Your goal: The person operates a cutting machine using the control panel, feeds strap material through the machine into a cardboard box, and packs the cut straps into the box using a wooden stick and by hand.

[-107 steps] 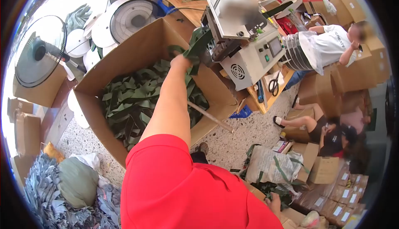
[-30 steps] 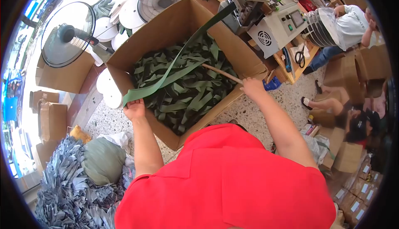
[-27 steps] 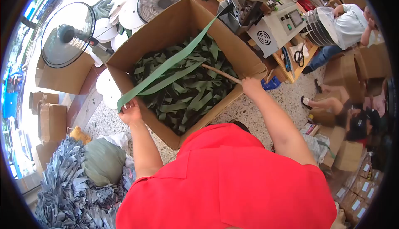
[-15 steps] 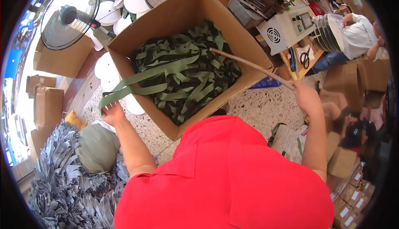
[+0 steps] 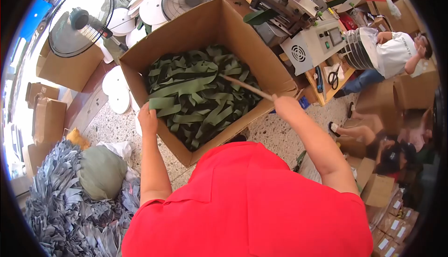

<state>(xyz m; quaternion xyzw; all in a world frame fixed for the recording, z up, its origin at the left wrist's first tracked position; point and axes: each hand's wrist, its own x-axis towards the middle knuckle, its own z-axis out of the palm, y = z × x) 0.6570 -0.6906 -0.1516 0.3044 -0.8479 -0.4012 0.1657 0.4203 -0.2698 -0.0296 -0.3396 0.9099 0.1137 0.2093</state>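
A large open cardboard box (image 5: 183, 22) holds a tangled heap of green fabric strips (image 5: 205, 110). At the box's left rim, my left hand (image 5: 148, 119) is closed at the end of a wide green strip (image 5: 163, 106); its fingertips are partly hidden. My right hand (image 5: 287, 108) is wrapped round a thin wooden stick (image 5: 247, 87) by the right rim. The stick slants down into the box, and its far tip meets the strips.
A pedestal fan (image 5: 80, 19) stands left, beyond a pile of grey fabric pieces (image 5: 70, 205) and a green bundle (image 5: 102, 172). A machine (image 5: 303, 47) and scissors (image 5: 333, 77) are at right. A person in a white shirt (image 5: 396, 54) sits farther right.
My left hand has moved right to the rim, and the strips that hung outside now lie inside the box. My right hand has moved left, pushing the stick's tip left and down.
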